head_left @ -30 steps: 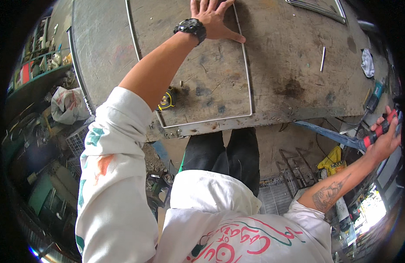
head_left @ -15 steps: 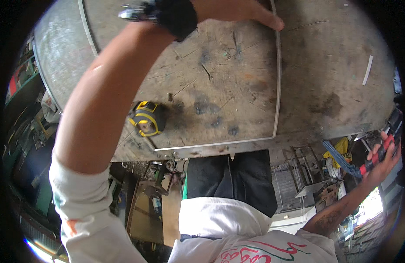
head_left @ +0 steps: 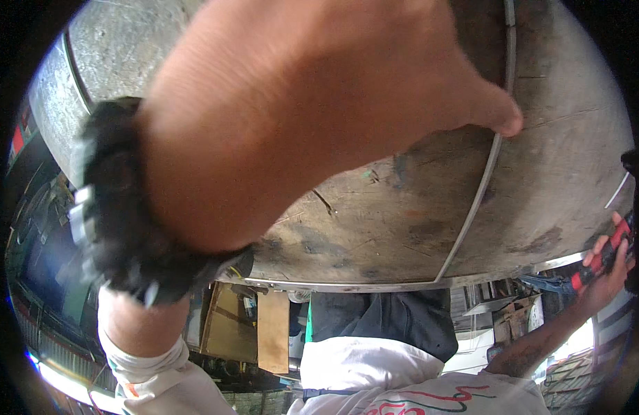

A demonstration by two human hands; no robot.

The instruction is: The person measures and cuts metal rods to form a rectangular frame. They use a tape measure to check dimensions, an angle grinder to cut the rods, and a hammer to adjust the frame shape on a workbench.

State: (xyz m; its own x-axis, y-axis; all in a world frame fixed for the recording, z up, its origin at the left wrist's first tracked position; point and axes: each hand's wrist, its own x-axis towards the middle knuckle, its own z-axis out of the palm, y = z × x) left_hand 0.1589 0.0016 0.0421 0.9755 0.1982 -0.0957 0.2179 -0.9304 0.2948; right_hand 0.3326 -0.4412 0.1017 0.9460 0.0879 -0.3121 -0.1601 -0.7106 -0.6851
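At the far left a black wristwatch (head_left: pixel 119 214) wraps the wrist, blurred because it sits so close to the camera. Next to it the left hand (head_left: pixel 319 104) fills the upper middle of the view, palm down over the worn wooden tabletop (head_left: pixel 402 221). Only its back and thumb show, so how far the fingers are spread cannot be told; the thumb tip touches the thin metal rod frame (head_left: pixel 480 200). That frame lies flat on the tabletop, one side running down from the thumb toward the near edge, where it turns a corner and runs left along the edge. Below the table edge are dark trousers and a white printed shirt. At the far right the right hand (head_left: pixel 606 266) is held out well apart from the table, its fingers wrapped closed around the red handles of a tool (head_left: pixel 599 259).
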